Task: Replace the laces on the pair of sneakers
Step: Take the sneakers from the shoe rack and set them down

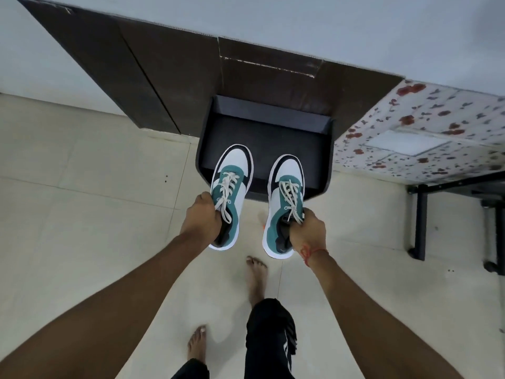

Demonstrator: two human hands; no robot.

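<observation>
Two teal, white & black low-top sneakers are held up in the air, one per hand, above an open black cardboard shoebox (273, 138) that sits on the pale tiled floor (82, 173) against a dark brown cabinet (164, 72). The left sneaker (232, 184) is gripped at its collar by the left hand (203, 220), fingers curled round the edge. The right sneaker (285, 198) is gripped likewise at the collar/tongue by the right hand (307, 231), which wears a red thread at the wrist. Both shoes are seen fully laced w/ off-white flat laces (226, 190), ends hanging loose. Judged from this, the task is barely begun: no lace removed yet, no replacement laces in view. Unlacing & relacing of both are left.
</observation>
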